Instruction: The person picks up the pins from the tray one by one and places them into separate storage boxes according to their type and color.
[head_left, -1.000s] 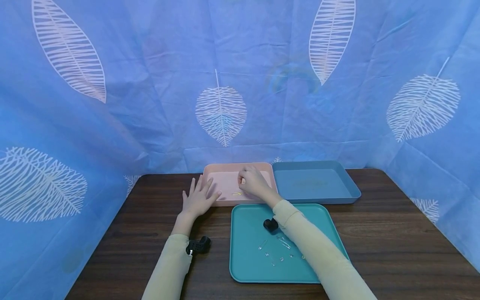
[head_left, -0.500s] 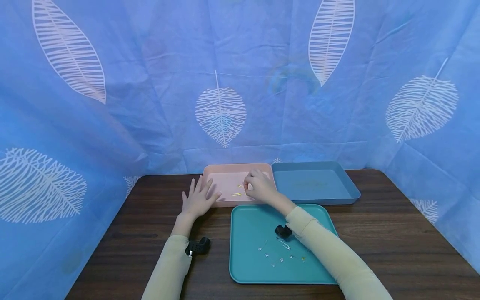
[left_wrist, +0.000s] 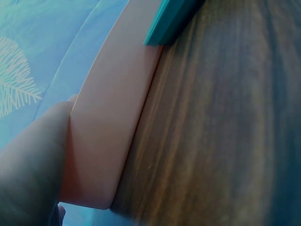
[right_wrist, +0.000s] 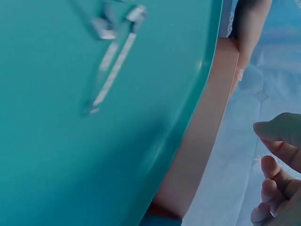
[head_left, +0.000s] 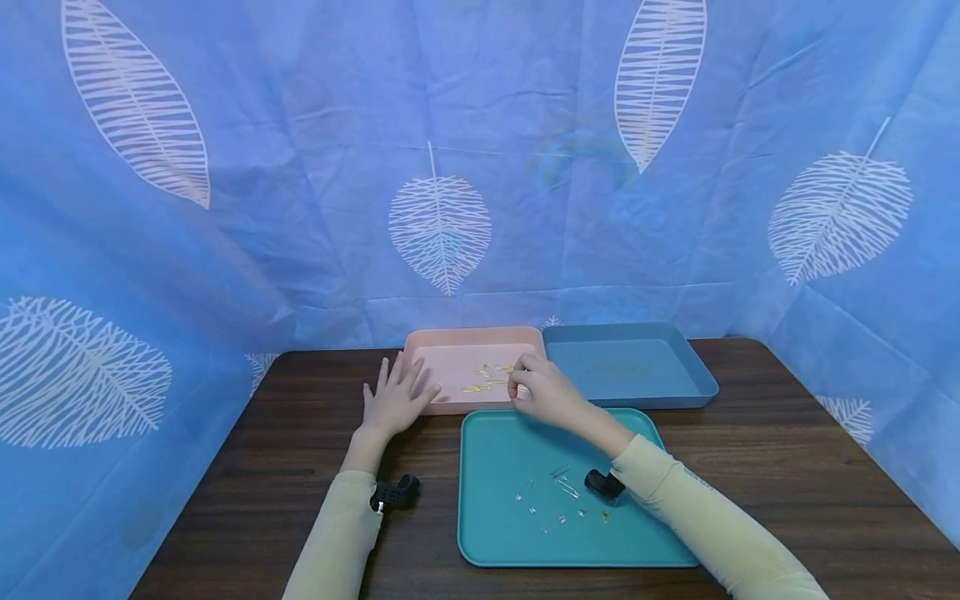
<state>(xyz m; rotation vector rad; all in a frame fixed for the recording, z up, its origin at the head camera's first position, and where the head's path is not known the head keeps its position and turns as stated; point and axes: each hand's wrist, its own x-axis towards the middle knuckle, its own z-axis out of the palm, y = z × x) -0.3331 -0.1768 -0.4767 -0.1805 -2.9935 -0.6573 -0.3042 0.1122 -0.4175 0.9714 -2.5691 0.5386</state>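
Right hand (head_left: 542, 390): fingers loosely bent, thumb and fingertips a little apart in the wrist view, nothing seen in the gap. It's above the near right part of the pink tray (head_left: 442, 354). Gold pins (head_left: 487, 383) lie scattered on that tray's floor, just left of the right fingertips.

Left hand (head_left: 395, 406): fingers straight and spread, gripping nothing. Thumb is at the pink tray's near rim, other fingers by its left end; gold pins sit to the right of the thumb.

Teal tray (head_left: 502, 454) is on the near side of the right fingers, with silver safety pins (head_left: 567, 490) and smaller bits too tiny to identify, one yellowish. Blue tray (head_left: 622, 367) is right of the right fingers, beside the pink one. All three trays are on the dark wood table (head_left: 300, 433).
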